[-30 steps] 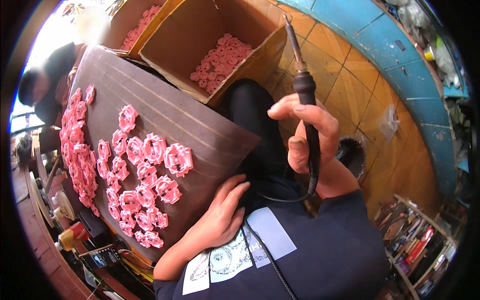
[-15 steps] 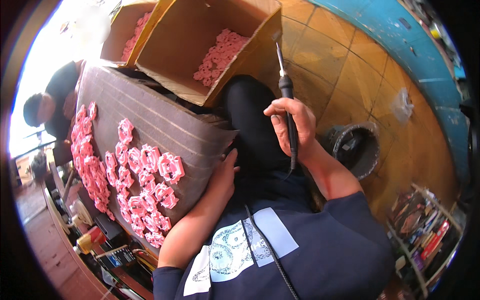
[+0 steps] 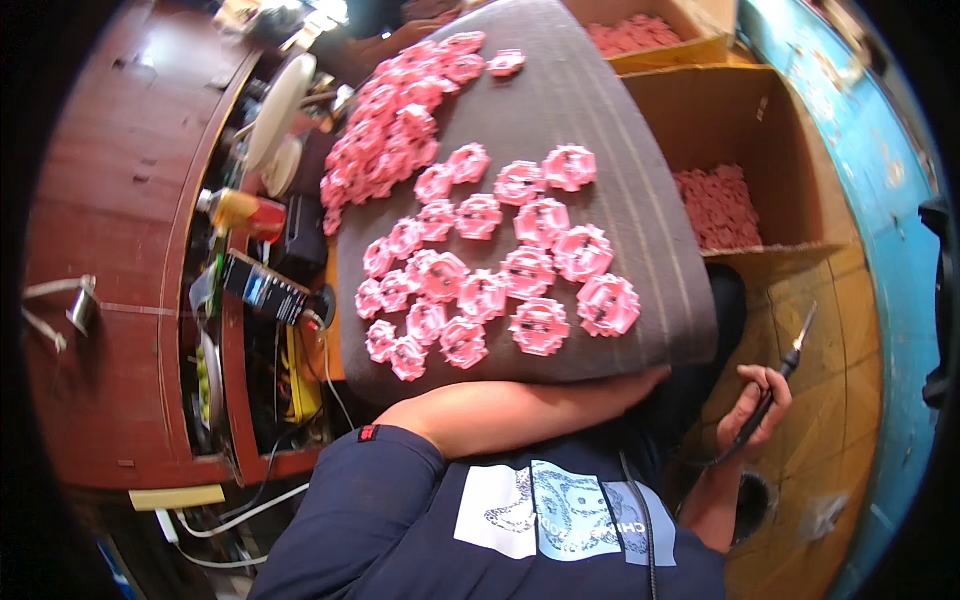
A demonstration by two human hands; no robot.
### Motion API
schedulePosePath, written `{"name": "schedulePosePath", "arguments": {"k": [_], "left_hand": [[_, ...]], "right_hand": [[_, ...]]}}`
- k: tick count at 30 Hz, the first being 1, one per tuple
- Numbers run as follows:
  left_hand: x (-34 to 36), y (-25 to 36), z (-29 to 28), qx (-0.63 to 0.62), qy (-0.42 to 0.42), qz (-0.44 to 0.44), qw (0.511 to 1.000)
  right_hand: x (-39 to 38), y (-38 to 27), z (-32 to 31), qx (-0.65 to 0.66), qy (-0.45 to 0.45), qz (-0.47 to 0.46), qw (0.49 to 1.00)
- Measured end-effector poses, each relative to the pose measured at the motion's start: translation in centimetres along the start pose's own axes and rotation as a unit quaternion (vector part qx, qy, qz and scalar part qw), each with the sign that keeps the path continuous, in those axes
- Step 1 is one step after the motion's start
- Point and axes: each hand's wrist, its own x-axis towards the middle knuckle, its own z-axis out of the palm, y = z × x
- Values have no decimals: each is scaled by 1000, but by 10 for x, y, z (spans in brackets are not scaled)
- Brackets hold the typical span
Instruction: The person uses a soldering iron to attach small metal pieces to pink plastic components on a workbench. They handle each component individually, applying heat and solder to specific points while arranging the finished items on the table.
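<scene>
A dark grey board [image 3: 645, 250] lies before me, bearing a dense pile of pink moulded plastic pieces [image 3: 385, 130] at its far left and several loosely spaced pink pieces [image 3: 525, 270] with dark centres nearer me. My left hand [image 3: 640, 383] is at the board's lower right edge, forearm lying along it; its fingers are mostly hidden. My right hand [image 3: 758, 405] is closed around the black handle of a soldering iron [image 3: 785, 370], held right of the board with its metal tip upward and its cable trailing down.
Two cardboard boxes [image 3: 765, 110] of pink pieces stand behind at the right, beside a tiled floor [image 3: 820, 380] and blue wall [image 3: 880, 250]. At left are a red wooden cabinet [image 3: 130, 200], a red-and-yellow bottle [image 3: 245, 212] and cables [image 3: 240, 520]. Another person [image 3: 370, 40] is partly visible at the top.
The view has swung left, bringing the board to the centre. My left hand has slid to the board's edge. My right hand, still holding the iron, appears lower and farther right.
</scene>
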Motion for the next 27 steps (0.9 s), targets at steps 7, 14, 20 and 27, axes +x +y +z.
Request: {"name": "schedulePosePath", "arguments": {"k": [7,14,20,27], "left_hand": [[-41,-1,12,126,-187,156,962],[-106,12,-25,-33,-152,379,912],[-197,6,-171,49,158,423,891],[-222,-68,-336,211,495,154,828]], "right_hand": [[19,-29,-4,-24,-18,-107,994],[39,-62,1,5,-25,-207,978],[50,-97,34,30,-59,-217,974],[63,-100,82,90,-120,-184,971]]}}
